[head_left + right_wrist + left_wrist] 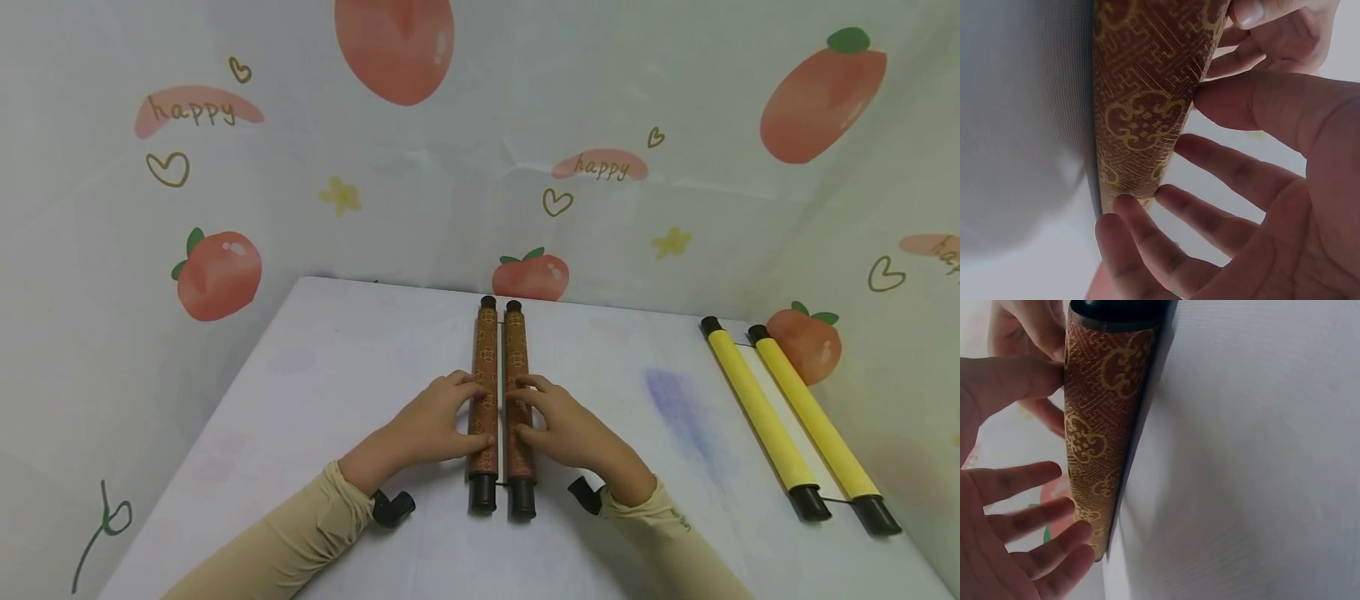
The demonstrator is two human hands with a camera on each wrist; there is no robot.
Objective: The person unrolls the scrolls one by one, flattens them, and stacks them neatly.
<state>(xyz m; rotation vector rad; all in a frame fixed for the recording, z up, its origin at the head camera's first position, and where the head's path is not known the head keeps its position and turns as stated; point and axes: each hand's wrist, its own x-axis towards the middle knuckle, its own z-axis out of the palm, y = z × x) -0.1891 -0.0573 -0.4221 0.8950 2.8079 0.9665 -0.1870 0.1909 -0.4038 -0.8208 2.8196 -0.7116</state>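
Note:
A closed scroll with two brown-and-gold patterned rollers, black at both ends, lies lengthwise on the white table. My left hand [431, 421] rests on its left roller [486, 358], thumb on top and fingers spread fairly straight. On the right roller [516, 350], my right hand [566, 425] lies in a mirrored pose, thumb and fingertips touching the brocade. In the left wrist view, the left thumb [1022, 378] meets the roller's patterned side. The right wrist view has loosely spread fingers [1166, 250] against the roller. A narrow gap separates the two rollers.
A yellow scroll [757, 408] with black ends lies at the table's right side. White cloth [450, 192] printed with fruit, hearts and "happy" stands behind and beside the table [337, 350]. Black wrist devices [392, 508] sit under both forearms.

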